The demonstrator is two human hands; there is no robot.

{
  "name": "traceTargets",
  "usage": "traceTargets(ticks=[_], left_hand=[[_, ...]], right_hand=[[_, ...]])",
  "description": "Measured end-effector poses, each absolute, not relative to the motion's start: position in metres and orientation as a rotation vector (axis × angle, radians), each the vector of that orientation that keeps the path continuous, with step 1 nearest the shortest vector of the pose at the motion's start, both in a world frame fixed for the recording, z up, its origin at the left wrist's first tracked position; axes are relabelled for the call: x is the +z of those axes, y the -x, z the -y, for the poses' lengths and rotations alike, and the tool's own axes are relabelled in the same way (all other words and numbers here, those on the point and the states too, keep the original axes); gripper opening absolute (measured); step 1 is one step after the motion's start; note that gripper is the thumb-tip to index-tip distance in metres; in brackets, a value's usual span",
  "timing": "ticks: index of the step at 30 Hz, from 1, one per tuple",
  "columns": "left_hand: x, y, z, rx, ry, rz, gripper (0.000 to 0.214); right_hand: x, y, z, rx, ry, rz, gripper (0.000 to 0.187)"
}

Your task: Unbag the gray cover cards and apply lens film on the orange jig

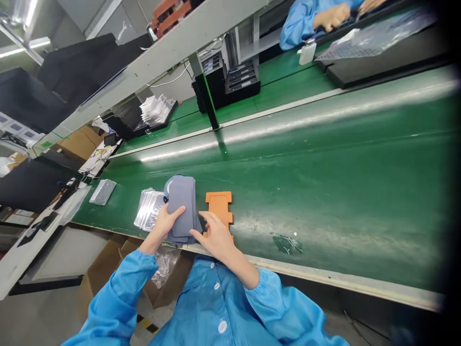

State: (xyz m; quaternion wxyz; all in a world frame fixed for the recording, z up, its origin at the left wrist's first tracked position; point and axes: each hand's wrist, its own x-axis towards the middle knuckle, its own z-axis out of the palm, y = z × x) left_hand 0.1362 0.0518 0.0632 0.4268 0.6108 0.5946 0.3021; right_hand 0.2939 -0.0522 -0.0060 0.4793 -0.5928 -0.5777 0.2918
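A small stack of grey phone cases lies on the green conveyor belt near its front edge. My left hand grips the stack's lower left side, thumb on top. Beside it, my right hand touches the stack's lower right edge with its fingers bent, and rests over an orange jig plate lying just right of the cases. A pile of clear plastic bags sits to the left of the cases.
A wrapped grey item lies further left on the belt. Black trays and white packets stand on the far bench. Another person's hand works at the top right. Cardboard boxes sit below the belt.
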Motion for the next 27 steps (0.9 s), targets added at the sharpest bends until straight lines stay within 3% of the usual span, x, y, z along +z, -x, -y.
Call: traceTargets(ticks=[5, 12, 16, 22, 27], left_hand=[[0.042, -0.119, -0.039, 1.155, -1.508, -1.428, 0.059], [-0.033, -0.108, -0.027, 1.293, -1.506, -1.309, 0.052], [-0.056, -0.103, -0.028, 1.401, -1.519, -1.156, 0.060], [-0.058, -0.114, -0.031, 1.486, -1.567, -0.928, 0.058], [-0.049, -0.115, -0.034, 1.592, -1.677, -0.860, 0.057]], right_hand=[[0.005, -0.274, 0.029, 0.717, 1.137, 1.112, 0.061], [-0.023, -0.231, -0.003, 0.735, 1.110, 1.171, 0.065], [-0.038, -0.216, -0.007, 0.763, 1.078, 1.140, 0.065], [-0.044, -0.204, -0.002, 0.693, 1.214, 1.075, 0.058], [-0.035, -0.204, 0.002, 0.710, 1.205, 1.089, 0.067]])
